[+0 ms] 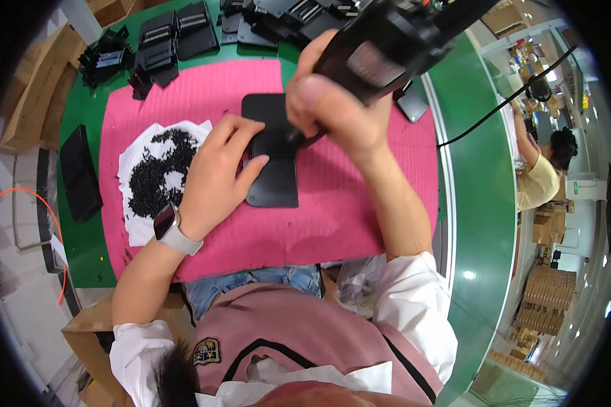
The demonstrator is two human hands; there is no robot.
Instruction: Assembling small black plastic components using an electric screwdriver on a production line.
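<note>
A black electric screwdriver (pixel 349 71) is gripped in my right hand (pixel 339 108), its body slanting up to the right. Its tip end points down at a black two-part plate (pixel 271 180) lying on a pink corrugated sheet (pixel 360 224); whether the bit touches it I cannot tell. With bent fingers and thumb, my left hand (pixel 217 166) grips the plate at its left edge. Just left of that hand, many small black screw-like pieces (pixel 157 173) are heaped on a white cloth (pixel 139 234).
Several black bracket assemblies (pixel 176 34) stand along the far side of the green table (pixel 85 254). Another black part (pixel 80 173) lies at the left. A small grey-black plate (pixel 412 106) sits at the right. Beyond the table's right edge, another person (pixel 540 176) is at work.
</note>
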